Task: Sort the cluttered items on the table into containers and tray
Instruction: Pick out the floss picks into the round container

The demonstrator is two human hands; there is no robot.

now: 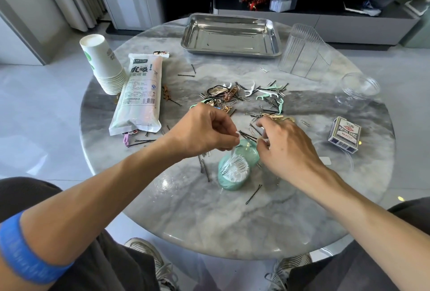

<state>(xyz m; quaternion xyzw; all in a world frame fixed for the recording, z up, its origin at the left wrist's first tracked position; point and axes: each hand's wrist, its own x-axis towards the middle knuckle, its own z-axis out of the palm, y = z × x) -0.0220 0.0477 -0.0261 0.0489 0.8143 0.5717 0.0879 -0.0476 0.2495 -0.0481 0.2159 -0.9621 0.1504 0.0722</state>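
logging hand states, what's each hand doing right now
Left hand: pinching a white floss pick over the green container.
Right hand: fingers curled on a small white item, likely another pick.

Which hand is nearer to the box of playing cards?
The right hand. It is over the green container, just left of the box of playing cards; the left hand is further left, beyond the container.

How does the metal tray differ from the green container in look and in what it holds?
The tray is steel, rectangular and shallow, and it holds nothing; the green container is translucent plastic, rounded, and holds white floss picks. The tray lies at the far edge of the table, untouched; the container lies near the person, with the left hand and right hand over it, each pinching a white pick. Both rest on the table, open-topped.
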